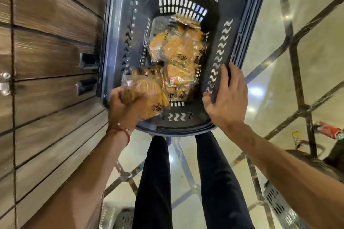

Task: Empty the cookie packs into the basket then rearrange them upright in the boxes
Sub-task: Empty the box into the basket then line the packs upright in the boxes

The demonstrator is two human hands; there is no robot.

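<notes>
**Cookies could crack or fall**

The left hand (123, 104) was at the lower left of the middle of the frame, over the near corner of the dark blue basket (119, 24). Its fingers (119, 96) were curled tight round one cookie pack (147, 96), which looked blurry. The right hand (227, 96) lay on the basket's right wall. Its fingers (226, 74) were straight, a little apart, and held nothing. More cookie packs (178, 48) lay in a heap at the bottom of the basket, flat and not upright. No boxes were in view.

A hard squeeze might break the cookies inside the held pack. The wrapper looked shiny, so it might slip. The hand was right by the rim, so a dropped pack might land on the floor (316, 57). A strong push on the wall might tip the basket.
</notes>
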